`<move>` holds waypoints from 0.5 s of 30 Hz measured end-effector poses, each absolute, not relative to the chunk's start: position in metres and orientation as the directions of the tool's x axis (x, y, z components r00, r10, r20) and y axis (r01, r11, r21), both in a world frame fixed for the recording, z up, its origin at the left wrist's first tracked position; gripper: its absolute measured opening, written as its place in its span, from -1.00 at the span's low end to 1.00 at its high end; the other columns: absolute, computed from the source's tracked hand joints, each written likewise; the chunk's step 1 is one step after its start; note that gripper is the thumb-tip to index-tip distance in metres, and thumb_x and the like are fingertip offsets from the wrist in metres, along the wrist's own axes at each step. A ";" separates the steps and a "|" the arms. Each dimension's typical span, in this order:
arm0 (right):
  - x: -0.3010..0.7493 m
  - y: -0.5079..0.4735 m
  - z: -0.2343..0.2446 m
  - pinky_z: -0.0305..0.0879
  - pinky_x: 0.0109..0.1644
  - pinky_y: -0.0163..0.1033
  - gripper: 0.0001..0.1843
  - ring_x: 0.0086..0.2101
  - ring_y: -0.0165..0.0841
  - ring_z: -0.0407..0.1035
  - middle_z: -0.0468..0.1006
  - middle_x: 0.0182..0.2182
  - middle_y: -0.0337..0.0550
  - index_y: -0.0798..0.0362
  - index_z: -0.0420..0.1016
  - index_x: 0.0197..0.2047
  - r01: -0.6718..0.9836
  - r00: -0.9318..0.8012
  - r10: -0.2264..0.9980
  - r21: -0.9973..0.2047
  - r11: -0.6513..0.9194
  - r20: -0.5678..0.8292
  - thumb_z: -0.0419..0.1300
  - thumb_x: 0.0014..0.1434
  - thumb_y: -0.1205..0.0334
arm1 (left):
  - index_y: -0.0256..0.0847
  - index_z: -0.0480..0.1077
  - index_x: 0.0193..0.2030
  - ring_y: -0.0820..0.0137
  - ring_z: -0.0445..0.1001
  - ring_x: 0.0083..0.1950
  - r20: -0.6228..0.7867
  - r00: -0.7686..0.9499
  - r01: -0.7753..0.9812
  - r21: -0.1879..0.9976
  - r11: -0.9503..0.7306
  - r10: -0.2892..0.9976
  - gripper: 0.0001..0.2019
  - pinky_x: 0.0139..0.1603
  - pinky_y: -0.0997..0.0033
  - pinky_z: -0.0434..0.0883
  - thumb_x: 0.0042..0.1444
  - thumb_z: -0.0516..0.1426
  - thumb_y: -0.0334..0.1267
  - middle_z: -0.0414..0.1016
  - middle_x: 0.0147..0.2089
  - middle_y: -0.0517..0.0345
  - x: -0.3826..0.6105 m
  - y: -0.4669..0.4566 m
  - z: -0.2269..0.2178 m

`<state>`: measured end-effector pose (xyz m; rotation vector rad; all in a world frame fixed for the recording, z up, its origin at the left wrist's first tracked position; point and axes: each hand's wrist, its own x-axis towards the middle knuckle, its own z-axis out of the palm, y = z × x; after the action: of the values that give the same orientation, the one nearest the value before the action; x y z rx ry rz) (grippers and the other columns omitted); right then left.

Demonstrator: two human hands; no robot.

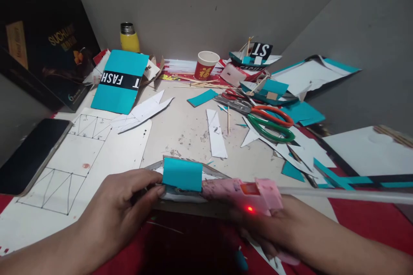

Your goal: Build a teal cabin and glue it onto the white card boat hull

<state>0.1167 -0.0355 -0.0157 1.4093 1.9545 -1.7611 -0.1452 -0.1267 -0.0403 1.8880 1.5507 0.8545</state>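
My left hand [124, 204] pinches the left end of a small cardboard model [190, 180] that has a teal paper patch [182, 174] on its side. My right hand [277, 227] grips a pink hot glue gun [248, 193], its red light lit and its nozzle pointing left against the model beside the teal patch. A translucent glue stick [342, 194] sticks out of the gun's back to the right.
Orange and green scissors [269, 122] lie among teal and white card scraps at right. A white sheet with drawn lines [80, 154] and a black phone [30, 154] lie at left. A teal card [120, 80], a red paper cup [205, 64] and a yellow bottle [129, 38] stand farther back.
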 end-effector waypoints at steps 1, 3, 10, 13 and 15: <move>0.115 -0.035 -0.017 0.18 -0.58 -0.41 -0.59 -0.65 -0.49 0.22 0.39 -0.69 -0.28 0.08 0.51 -0.44 0.707 -0.541 0.489 -0.685 -0.175 -0.684 0.12 0.18 -0.10 | -0.06 0.46 -0.07 0.49 0.53 -0.31 0.134 0.129 0.644 0.742 -0.186 0.983 -0.81 -0.36 0.58 0.42 0.24 0.09 -0.33 0.57 -0.29 0.27 -0.145 -0.127 -0.041; 0.112 -0.032 -0.020 0.15 -0.58 -0.40 -0.52 -0.67 -0.49 0.21 0.32 -0.74 -0.29 0.09 0.41 -0.52 0.691 -0.549 0.448 -0.685 -0.232 -0.706 0.11 0.17 -0.15 | -0.09 0.46 -0.09 0.49 0.52 -0.35 0.145 0.121 0.659 0.728 -0.189 0.982 -0.83 -0.40 0.58 0.41 0.24 0.08 -0.32 0.59 -0.29 0.25 -0.145 -0.127 -0.043; 0.112 -0.035 -0.012 0.20 -0.54 -0.37 -0.42 -0.67 -0.48 0.21 0.29 -0.77 -0.30 0.05 0.35 -0.59 0.692 -0.509 0.481 -0.671 -0.265 -0.714 0.06 0.14 -0.30 | -0.16 0.47 -0.17 0.52 0.47 -0.48 0.137 0.092 0.696 0.699 -0.162 0.986 -0.83 -0.49 0.58 0.37 0.24 0.04 -0.31 0.57 -0.39 0.23 -0.142 -0.127 -0.039; 0.126 -0.045 -0.009 0.25 -0.52 -0.35 -0.38 -0.65 -0.44 0.24 0.27 -0.78 -0.30 0.03 0.41 -0.54 0.703 -0.474 0.509 -0.657 -0.273 -0.719 0.01 0.13 -0.37 | -0.17 0.48 -0.20 0.50 0.48 -0.46 0.125 0.074 0.699 0.701 -0.141 0.989 -0.82 -0.49 0.58 0.38 0.24 0.04 -0.29 0.57 -0.40 0.21 -0.142 -0.126 -0.039; 0.136 -0.051 -0.010 0.31 -0.50 -0.32 -0.38 -0.61 -0.39 0.31 0.36 -0.71 -0.25 0.02 0.49 -0.45 0.713 -0.457 0.541 -0.654 -0.252 -0.706 0.01 0.12 -0.38 | -0.16 0.48 -0.17 0.48 0.50 -0.44 0.117 0.061 0.700 0.703 -0.126 0.991 -0.82 -0.48 0.57 0.38 0.24 0.04 -0.28 0.58 -0.39 0.20 -0.141 -0.126 -0.039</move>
<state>0.1363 -0.0509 -0.0102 1.5514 1.8248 -1.8030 -0.1414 -0.1257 -0.0387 1.8794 1.6834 0.8246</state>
